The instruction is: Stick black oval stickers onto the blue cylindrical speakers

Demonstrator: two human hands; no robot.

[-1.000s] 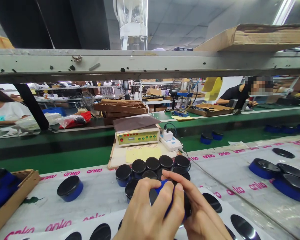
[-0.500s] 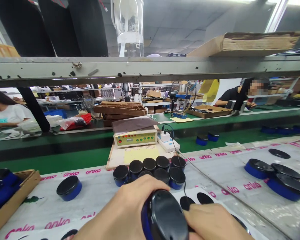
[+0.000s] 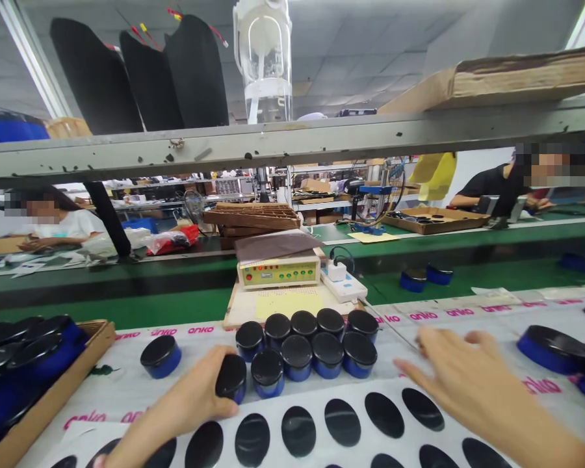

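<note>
My left hand (image 3: 195, 393) grips a blue round case with a glossy black top (image 3: 231, 377), at the left end of the front row of a cluster of similar cases (image 3: 297, 354). My right hand (image 3: 468, 377) is to the right of the cluster, fingers spread, with nothing in it. In front of the cluster lies a white sheet (image 3: 273, 403) with rows of black discs (image 3: 298, 430). A single case (image 3: 160, 356) stands to the left of my left hand.
A cardboard box (image 3: 97, 331) of cases is at the left. More cases (image 3: 556, 348) lie at the right. Behind the cluster are a control box (image 3: 279, 273), a power strip (image 3: 344, 286) and its cable. A shelf beam (image 3: 322, 136) crosses above; two people sit beyond.
The case held between both hands earlier is now at the cluster's front left in my left hand. My right hand has moved away to the right and opened. The view has shifted left.
</note>
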